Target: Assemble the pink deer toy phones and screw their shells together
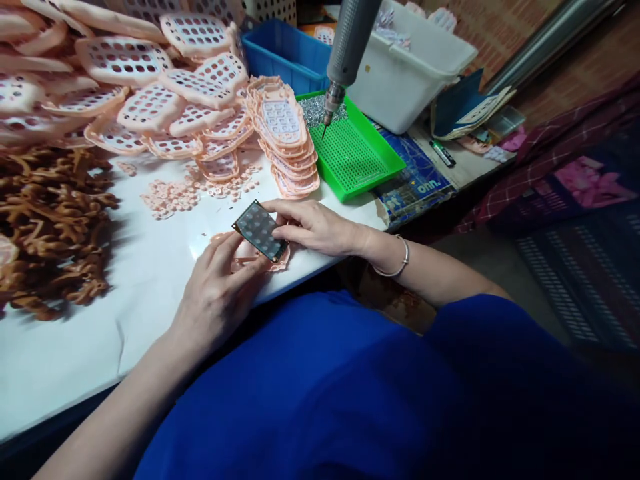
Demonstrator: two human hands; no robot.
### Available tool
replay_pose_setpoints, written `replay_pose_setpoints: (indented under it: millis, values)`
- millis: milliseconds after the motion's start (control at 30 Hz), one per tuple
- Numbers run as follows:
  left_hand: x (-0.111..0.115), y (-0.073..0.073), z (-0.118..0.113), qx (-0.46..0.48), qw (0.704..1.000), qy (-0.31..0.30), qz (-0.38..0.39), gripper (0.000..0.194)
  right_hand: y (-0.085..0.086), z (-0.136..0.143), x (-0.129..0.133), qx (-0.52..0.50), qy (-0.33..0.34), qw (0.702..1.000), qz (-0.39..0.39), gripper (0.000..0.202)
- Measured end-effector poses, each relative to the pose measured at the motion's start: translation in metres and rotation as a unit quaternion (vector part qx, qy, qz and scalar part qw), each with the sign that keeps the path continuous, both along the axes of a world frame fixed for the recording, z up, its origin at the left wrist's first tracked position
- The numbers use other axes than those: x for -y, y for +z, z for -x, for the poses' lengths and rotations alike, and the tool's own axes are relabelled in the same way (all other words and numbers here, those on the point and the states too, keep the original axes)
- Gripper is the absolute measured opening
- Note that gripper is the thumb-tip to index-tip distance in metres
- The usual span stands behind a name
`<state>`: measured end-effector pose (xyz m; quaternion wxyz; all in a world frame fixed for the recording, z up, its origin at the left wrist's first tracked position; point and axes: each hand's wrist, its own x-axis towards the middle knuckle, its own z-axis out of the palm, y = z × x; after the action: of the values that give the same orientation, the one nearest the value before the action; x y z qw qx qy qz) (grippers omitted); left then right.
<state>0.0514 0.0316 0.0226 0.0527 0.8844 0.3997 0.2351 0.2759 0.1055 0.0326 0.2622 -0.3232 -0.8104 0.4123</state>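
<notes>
A dark circuit board (260, 230) with rows of pale round dots is held tilted between my two hands. My left hand (217, 280) grips its near left side, the fingers and thumb closed about the edge. My right hand (315, 227) pinches the right side, with the thumb on the board's face. Beneath the board lies a peach plastic shell (283, 262), mostly hidden by the board and my fingers. A stack of similar peach shells (283, 127) with white keypads stands just beyond my right hand.
A power screwdriver (337, 73) hangs over a green perforated tray (355, 153) of small screws. Heaped peach shells (125, 60), brown plastic parts (55, 227) and small peach pieces (173, 198) cover the left. Behind stand a blue bin (285, 57) and a white bin (410, 73).
</notes>
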Motion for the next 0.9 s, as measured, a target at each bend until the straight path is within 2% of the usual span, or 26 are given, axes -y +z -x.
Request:
replay_pose_setpoints:
  millis: [67,200,333,500,633,767,900]
  values:
    - [0.001,-0.003,-0.003,0.010,1.000,0.011,0.009,0.020,-0.002,0.002,-0.001,-0.024,-0.014,0.999,0.046,0.023]
    - [0.001,-0.007,-0.007,0.004,0.999,0.030,-0.027,0.018,-0.008,0.003,-0.007,-0.082,-0.014,0.986,0.147,0.011]
    - [0.002,-0.005,-0.008,-0.013,0.999,0.036,-0.026,0.017,-0.011,0.003,-0.013,-0.094,0.011,0.985,0.146,0.011]
    - [0.004,-0.001,-0.009,-0.020,0.998,0.048,0.017,0.020,-0.013,0.002,-0.018,-0.071,0.041,0.990,0.115,0.019]
    - [0.005,-0.003,-0.009,-0.025,0.998,0.049,-0.002,0.019,-0.013,0.003,-0.022,-0.065,0.055,0.991,0.102,0.022]
    - [0.004,-0.004,-0.008,-0.016,0.998,0.054,-0.013,0.017,-0.013,0.005,-0.022,-0.091,0.050,0.985,0.141,0.019]
    - [0.004,-0.003,-0.009,-0.027,0.998,0.052,-0.024,0.018,-0.017,0.006,-0.018,-0.160,0.037,0.967,0.194,0.012]
